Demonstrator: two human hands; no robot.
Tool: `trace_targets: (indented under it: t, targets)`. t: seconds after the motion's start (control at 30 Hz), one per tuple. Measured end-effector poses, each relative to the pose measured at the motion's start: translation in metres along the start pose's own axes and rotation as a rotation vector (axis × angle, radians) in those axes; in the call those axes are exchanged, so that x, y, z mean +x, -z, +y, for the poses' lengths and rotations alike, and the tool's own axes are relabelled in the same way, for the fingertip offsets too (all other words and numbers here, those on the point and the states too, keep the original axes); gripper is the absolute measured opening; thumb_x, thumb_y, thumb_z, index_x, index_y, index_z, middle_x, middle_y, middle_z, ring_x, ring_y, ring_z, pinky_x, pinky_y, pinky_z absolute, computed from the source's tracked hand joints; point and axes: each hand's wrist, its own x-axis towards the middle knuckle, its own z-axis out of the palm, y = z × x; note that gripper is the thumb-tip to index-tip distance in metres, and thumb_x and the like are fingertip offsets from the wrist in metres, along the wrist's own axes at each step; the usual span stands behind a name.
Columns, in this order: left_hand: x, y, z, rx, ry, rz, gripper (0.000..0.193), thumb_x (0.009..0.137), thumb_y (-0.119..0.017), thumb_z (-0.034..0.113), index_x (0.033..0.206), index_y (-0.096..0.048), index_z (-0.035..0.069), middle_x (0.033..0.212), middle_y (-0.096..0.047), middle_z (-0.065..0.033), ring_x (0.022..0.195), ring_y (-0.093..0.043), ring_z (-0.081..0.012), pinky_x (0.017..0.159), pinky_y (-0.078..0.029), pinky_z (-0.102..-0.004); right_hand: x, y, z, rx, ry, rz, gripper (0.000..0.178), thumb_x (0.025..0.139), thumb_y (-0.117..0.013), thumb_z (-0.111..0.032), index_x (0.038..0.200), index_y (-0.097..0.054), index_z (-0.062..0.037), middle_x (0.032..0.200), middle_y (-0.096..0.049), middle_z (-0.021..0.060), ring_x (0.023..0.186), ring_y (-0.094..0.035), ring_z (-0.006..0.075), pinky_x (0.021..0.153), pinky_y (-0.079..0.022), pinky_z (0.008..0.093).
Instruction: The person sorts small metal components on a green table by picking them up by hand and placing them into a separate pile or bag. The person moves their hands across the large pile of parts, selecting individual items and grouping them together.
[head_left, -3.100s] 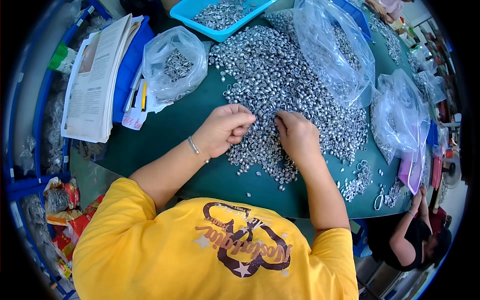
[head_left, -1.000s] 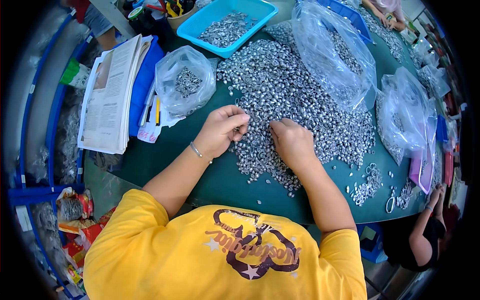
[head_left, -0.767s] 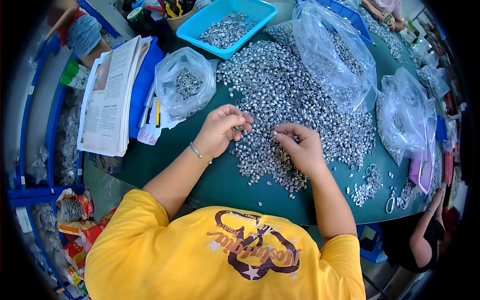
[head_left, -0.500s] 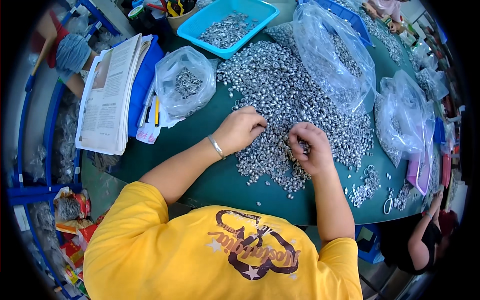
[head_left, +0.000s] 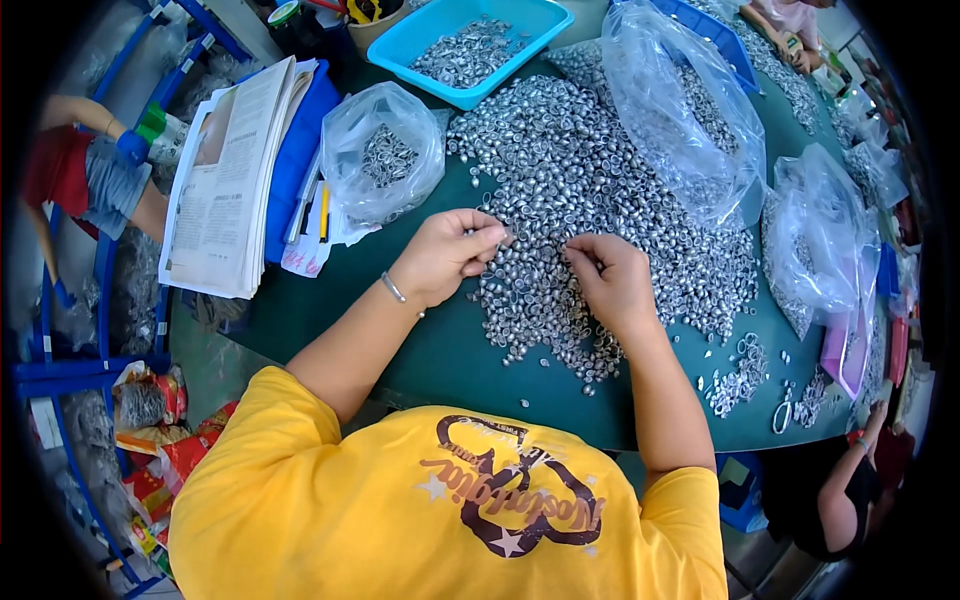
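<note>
A wide heap of small silvery metal pieces [head_left: 640, 185], rounded and cup-like, is spread over the green tabletop [head_left: 470, 375]. At the heap's left edge is my left hand [head_left: 447, 256], thumb and fingertips pinched together; whatever sits in the pinch is too small to name. My right hand [head_left: 616, 283] is over the middle of the heap with its fingers curled and thumb against them. Its palm side is hidden, so I cannot make out what it holds. Left of the heap stands an open clear plastic bag [head_left: 385, 160] partly filled with similar pieces.
A light-blue tray [head_left: 470, 98] of pieces sits at the back. Newspapers [head_left: 225, 190] rest by a blue bin at left. Large plastic bags [head_left: 680, 110] and a pink basket [head_left: 845, 350] stand right. Other people [head_left: 75, 180] are at left, far right and lower right.
My left hand has shifted left, to the heap's edge. My right hand has turned palm-down and its fingers have drawn together. The person at left has come further into view, carrying something green and white.
</note>
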Motion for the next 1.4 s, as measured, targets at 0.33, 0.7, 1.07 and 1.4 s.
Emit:
trace_targets:
  t: [0.33, 0.7, 1.07, 1.4]
  targets:
    - [-0.011, 0.003, 0.004, -0.336, 0.05, 0.006, 0.01, 0.088, -0.052, 0.015, 0.088, -0.052, 0.004, 0.081, -0.053, -0.0035, 0.061, -0.043, -0.0056, 0.048, -0.032, -0.015, 0.003, -0.015, -0.003, -0.253, 0.18, -0.009, 0.009, 0.077, -0.062, -0.013, 0.08, -0.064, -0.0044, 0.075, -0.062, 0.0134, 0.064, -0.06, 0.0276, 0.058, -0.049, 0.0348]
    - [0.018, -0.011, -0.015, 1.308, -0.623, 0.138, 0.01, 0.072, -0.066, 0.01, 0.08, -0.066, 0.005, 0.076, -0.06, -0.0111, 0.071, -0.059, -0.0274, 0.065, -0.048, -0.0341, 0.007, -0.023, -0.009, -0.208, 0.27, -0.162, 0.014, 0.077, -0.06, -0.015, 0.085, -0.065, -0.0041, 0.072, -0.061, 0.0141, 0.065, -0.06, 0.0309, 0.059, -0.048, 0.0389]
    - [-0.007, -0.011, -0.006, 0.685, -0.397, 0.098, 0.011, 0.084, -0.058, 0.012, 0.089, -0.06, 0.003, 0.069, -0.055, -0.0043, 0.061, -0.052, -0.0129, 0.048, -0.04, -0.0249, -0.008, -0.005, -0.003, 0.587, -0.239, -0.119, 0.013, 0.081, -0.057, -0.011, 0.089, -0.06, -0.0012, 0.062, -0.055, 0.0065, 0.047, -0.05, 0.0163, 0.041, -0.037, 0.0263]
    - [-0.025, 0.011, 0.004, -0.354, 0.001, -0.079, 0.009, 0.088, -0.048, 0.01, 0.087, -0.053, 0.003, 0.085, -0.055, -0.0101, 0.054, -0.042, -0.0065, 0.038, -0.029, -0.014, 0.017, -0.033, -0.015, -0.444, 0.264, -0.032, 0.008, 0.079, -0.058, -0.013, 0.08, -0.061, -0.0056, 0.075, -0.06, 0.0102, 0.063, -0.059, 0.0301, 0.058, -0.048, 0.0394]
